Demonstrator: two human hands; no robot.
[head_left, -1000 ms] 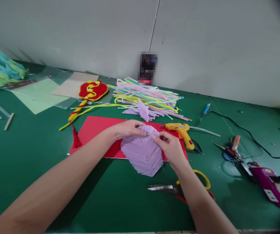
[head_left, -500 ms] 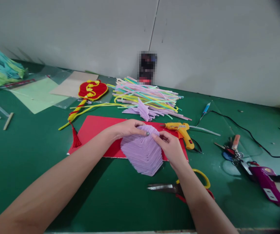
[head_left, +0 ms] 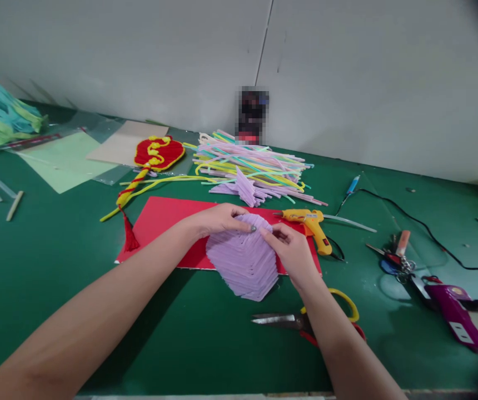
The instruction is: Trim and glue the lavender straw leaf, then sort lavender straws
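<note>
Tabletop (head_left: 172,333) carries our red board (head_left: 155,228); the purple piece (head_left: 245,264) sits over its near edge, contact unclear. No visible shift this past second, so we read a steady hold: left hand (head_left: 222,218) and right hand (head_left: 291,247) both pinching its far edge.

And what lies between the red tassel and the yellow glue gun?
In the head view, the red board, with the left hand, lavender piece and right hand partly over it.

There is one lilac panel (head_left: 245,261), one red board (head_left: 170,222), one yellow glue gun (head_left: 313,222), one fan (head_left: 173,158).
</note>
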